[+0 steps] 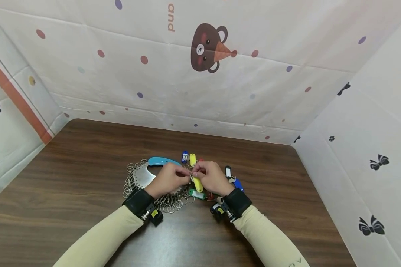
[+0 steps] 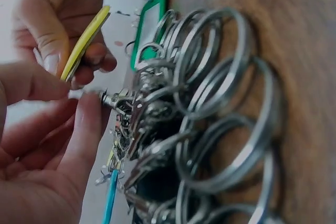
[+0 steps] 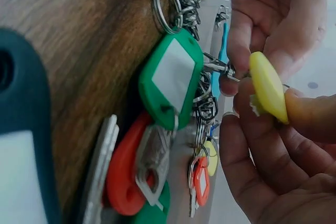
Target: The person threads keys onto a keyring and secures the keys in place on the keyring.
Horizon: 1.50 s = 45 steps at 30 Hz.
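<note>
My right hand pinches a yellow key tag between thumb and fingers. Close against it, my left hand pinches a small metal clasp at the edge of a silver plate. That plate has a light-blue handle and a fringe of metal key rings along its rim. The thumb and fingertips of both hands meet around the yellow tag's end, partly hiding its ring. Just below the hands lies a green key tag with a white label.
Around the plate's right side lie more tagged keys: a blue tag, another yellow tag, a black tag and a second blue tag. A red tag lies beside the green one. Patterned white cloth walls border the brown wooden table.
</note>
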Available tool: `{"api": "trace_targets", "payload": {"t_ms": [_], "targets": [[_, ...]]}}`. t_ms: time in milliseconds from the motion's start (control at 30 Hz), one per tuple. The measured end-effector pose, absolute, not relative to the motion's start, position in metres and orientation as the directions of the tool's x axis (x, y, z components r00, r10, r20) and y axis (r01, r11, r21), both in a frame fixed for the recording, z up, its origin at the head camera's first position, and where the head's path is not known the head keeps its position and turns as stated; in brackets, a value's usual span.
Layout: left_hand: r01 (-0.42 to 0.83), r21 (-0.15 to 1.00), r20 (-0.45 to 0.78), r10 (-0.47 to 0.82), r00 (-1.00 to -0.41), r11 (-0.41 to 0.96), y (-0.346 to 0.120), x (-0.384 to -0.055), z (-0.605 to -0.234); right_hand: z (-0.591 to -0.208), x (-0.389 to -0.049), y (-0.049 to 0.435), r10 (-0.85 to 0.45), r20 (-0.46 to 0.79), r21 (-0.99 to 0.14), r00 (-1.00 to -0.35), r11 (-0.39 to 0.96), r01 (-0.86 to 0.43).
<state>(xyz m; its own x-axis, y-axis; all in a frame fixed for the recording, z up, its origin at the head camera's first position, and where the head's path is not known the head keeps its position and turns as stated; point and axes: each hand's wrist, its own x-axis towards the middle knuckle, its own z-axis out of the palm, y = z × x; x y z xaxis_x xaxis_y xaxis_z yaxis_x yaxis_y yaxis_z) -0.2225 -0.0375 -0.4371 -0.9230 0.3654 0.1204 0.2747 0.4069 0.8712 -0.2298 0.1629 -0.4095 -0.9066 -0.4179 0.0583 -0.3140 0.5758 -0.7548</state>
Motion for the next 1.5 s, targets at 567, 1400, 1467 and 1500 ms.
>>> {"api": "trace_targets", "payload": {"t_ms": [567,1400,1467,1500], "targets": [[0.401,0.764,0.238,0.356,-0.903,0.506,-0.032,-0.218,-0.434,-0.408,-0.231,0.164,-0.420,0.103,-0.757,-0.902,0.555,-0.345],[0.400,0.747,0.167,0.433,-0.886,0.530,-0.033,-0.219,-0.425,-0.403,-0.230,0.165,-0.494,0.155,-0.708,-0.855,0.548,-0.445],[0.399,0.750,0.168,0.431,-0.887,0.528,-0.032,-0.218,-0.425,-0.403,-0.229,0.165,-0.491,0.154,-0.716,-0.857,0.542,-0.439],[0.396,0.752,0.168,0.428,-0.888,0.526,-0.032,-0.217,-0.425,-0.403,-0.228,0.165,-0.492,0.152,-0.717,-0.857,0.542,-0.438]]}}
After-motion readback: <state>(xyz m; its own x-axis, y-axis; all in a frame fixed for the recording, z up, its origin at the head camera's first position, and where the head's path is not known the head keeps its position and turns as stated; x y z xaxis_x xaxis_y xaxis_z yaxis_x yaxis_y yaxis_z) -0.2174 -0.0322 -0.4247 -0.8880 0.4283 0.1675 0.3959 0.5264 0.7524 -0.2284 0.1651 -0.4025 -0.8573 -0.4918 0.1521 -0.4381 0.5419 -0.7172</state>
